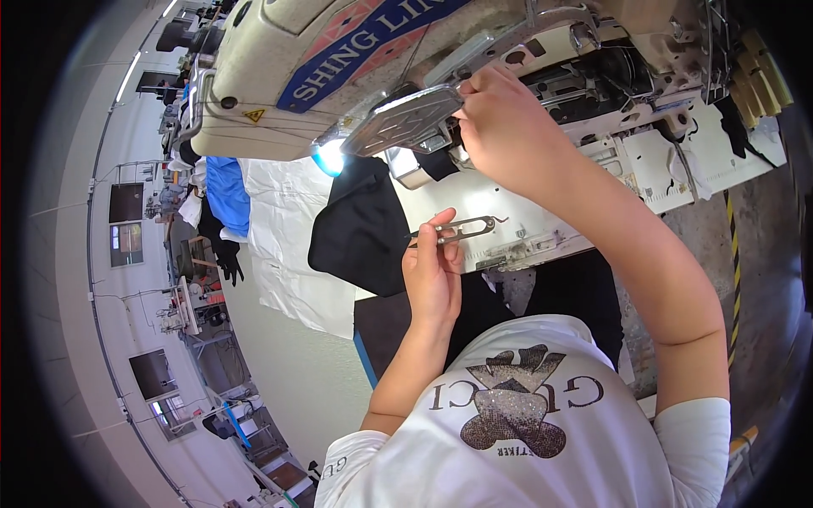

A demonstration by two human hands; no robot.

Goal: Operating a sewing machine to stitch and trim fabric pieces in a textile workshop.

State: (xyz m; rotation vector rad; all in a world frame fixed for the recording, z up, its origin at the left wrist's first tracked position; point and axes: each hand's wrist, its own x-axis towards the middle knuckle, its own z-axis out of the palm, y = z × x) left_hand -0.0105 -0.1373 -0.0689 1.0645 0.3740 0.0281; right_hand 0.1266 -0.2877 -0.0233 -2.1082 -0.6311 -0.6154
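My left hand (pixel 434 275) is closed around a small pair of metal thread snips (pixel 461 230), their U-shaped bend to the right and the tips to the left. Beside these tips, a folded piece of black fabric (pixel 360 229) lies at the left end of the sewing machine's bed. My right hand (pixel 508 131) is raised to the machine head, fingers pinched together by the right end of a metal guard plate (pixel 405 118). Whatever the right fingertips hold is too small or hidden to make out. A lamp (pixel 329 158) shines under the sewing machine (pixel 262 85).
White sheet material (pixel 284 229) and a blue cloth (pixel 227 199) lie on the table to the left. Black cloth (pixel 572 296) rests over my lap. The machine's pale bed (pixel 508 207) runs to the right, past open mechanism parts. Yellow-black tape (pixel 733 254) marks the floor.
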